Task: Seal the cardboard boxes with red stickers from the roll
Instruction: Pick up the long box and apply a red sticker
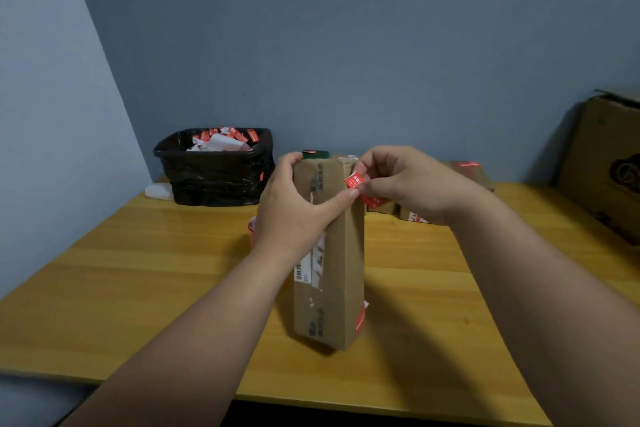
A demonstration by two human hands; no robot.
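A wooden table (pixel 138 270) spans the view and abuts a blue-grey wall. At the far right edge a large open carton (pixel 609 163) stands on it. At the back left sits a bin lined with a black bag (pixel 214 168), holding white backing scraps and red sticker waste. At the table's centre a tall, narrow cardboard box (pixel 329 260) stands upright on its end; a shipping label with barcode runs down its front face, and a red sticker (pixel 360 317) is fixed across its lower right edge. The left hand (pixel 294 208) grips the box near the top, fingers curled over the left side and thumb extended across the front face to the right edge. The right hand (pixel 401 180) is at the box's upper right edge, thumb and forefinger pinching a loose red sticker (pixel 354 181), which touches that edge. Behind the right hand lie smaller cardboard boxes (pixel 412 213) bearing red stickers. The roll cannot be clearly identified.
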